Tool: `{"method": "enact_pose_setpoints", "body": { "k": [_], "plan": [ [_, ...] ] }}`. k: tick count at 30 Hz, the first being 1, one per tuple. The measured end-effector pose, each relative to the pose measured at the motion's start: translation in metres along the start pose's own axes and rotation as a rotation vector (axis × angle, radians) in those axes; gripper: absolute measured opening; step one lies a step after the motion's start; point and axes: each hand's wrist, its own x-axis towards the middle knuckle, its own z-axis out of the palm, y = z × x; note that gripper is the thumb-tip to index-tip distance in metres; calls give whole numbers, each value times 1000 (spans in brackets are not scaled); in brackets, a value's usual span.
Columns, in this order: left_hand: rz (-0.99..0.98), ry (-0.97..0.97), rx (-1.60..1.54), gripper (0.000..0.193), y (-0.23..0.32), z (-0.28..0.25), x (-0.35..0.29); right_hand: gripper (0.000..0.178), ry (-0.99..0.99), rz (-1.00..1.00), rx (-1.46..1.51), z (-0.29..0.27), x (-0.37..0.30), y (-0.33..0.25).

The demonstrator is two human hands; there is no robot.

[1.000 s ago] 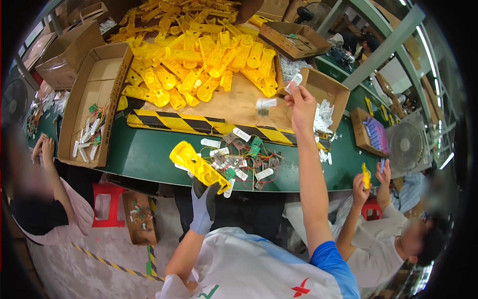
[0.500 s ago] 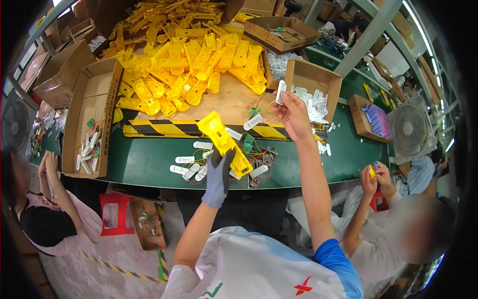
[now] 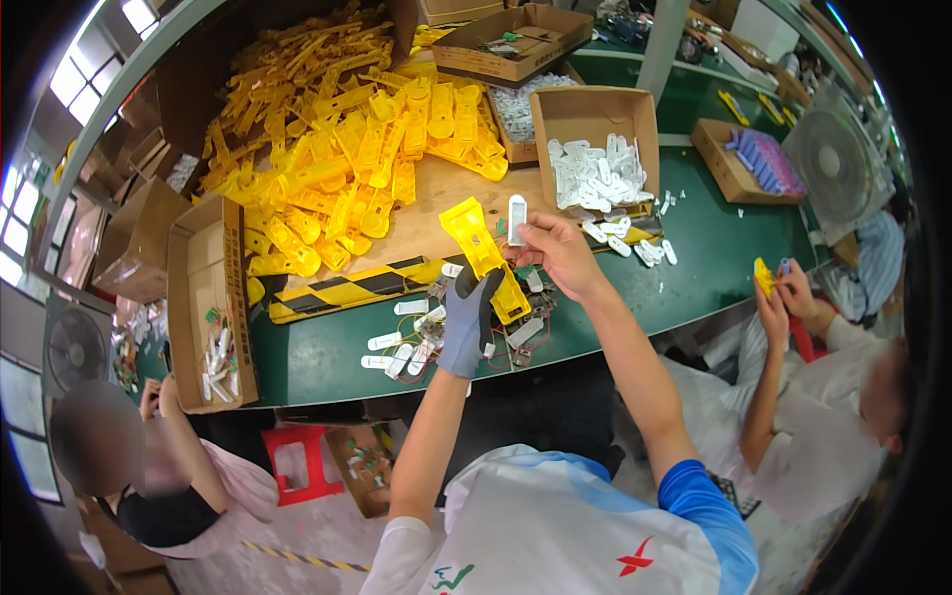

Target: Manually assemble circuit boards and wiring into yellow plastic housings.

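My left hand (image 3: 464, 322), in a grey-blue glove with dark fingertips, is closed around a long yellow plastic housing (image 3: 474, 236), which tilts with its wide end up and to the left. My bare right hand (image 3: 565, 258) pinches a white oval plastic piece (image 3: 517, 220) with a rectangular recess, held upright just right of the housing and apart from it. Beneath both hands lies a cluster of white oval pieces (image 3: 385, 341), small circuit boards and thin red wires, partly hidden by my left hand and the housing.
A heap of yellow housings (image 3: 367, 149) covers a wooden board edged with black-and-yellow tape (image 3: 362, 288). Right of it stands a carton (image 3: 595, 104) of white pieces. Another carton (image 3: 203, 288) with wired parts stands left. Co-workers sit on both sides; one's hands (image 3: 783, 293) hold a yellow part.
My right hand has come down and left with the white piece, close to the yellow housing. The whole view has shifted, and the left hand keeps its hold.
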Motion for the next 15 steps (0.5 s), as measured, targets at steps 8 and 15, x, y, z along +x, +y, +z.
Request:
{"method": "enact_pose_setpoints", "body": {
  "k": [8,15],
  "plan": [
    [310,292,-70,32,22,-18,-29,27,30,-258,363,-3,4,-44],
    [472,384,45,30,61,-13,-43,20,-171,-135,-477,53,-64,-63]
  ]
}}
